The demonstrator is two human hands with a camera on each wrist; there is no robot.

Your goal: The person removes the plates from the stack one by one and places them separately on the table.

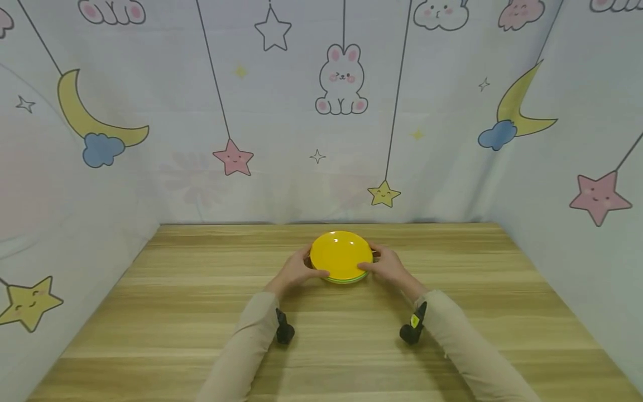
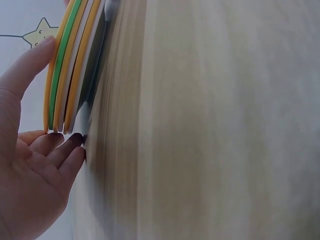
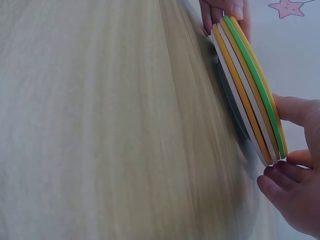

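Note:
A stack of several plates (image 1: pixel 341 255) is held between both hands near the far side of the table. The top plate is yellow; in the wrist views, green, orange-yellow and white rims (image 3: pixel 250 95) show beneath it. My left hand (image 1: pixel 296 271) grips the stack's left edge, thumb over the top rim and fingers at the lower edge. On the opposite edge my right hand (image 1: pixel 389 265) does the same, its thumb on the yellow plate. Under the stack (image 2: pixel 75 65) the left wrist view shows a dark shadowed area; whether the bottom plate touches the wood cannot be told.
The wood-grain table (image 1: pixel 341 346) spreads around and in front of the hands. Behind it and at both sides hangs a pale curtain (image 1: pixel 281 190) printed with stars, moons and a bunny. Each wrist wears a small black camera mount (image 1: pixel 284 329).

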